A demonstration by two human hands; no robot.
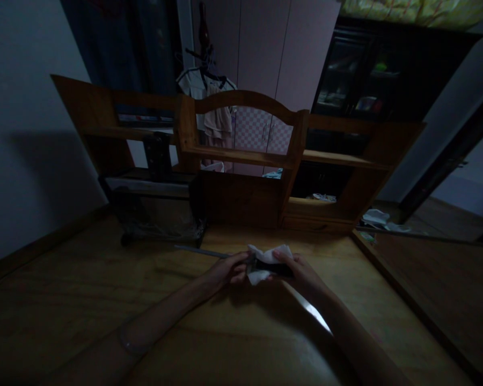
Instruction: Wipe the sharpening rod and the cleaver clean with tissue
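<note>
black handle (276,267) lies crosswise, our right fingers (284,257) clamped on it with tissue (260,276), our left fingers (237,258) closed on the thin rod (203,251).

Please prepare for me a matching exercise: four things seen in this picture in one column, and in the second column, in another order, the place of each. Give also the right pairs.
1. thin grey strip
2. white tissue
3. dark-framed box
4. white shirt

A. hanging behind the wooden shelf
B. under the right hand's thumb
C. in front of the shelf's left part
D. sticking out from the left hand

Pairs: 1-D, 2-B, 3-C, 4-A
</note>
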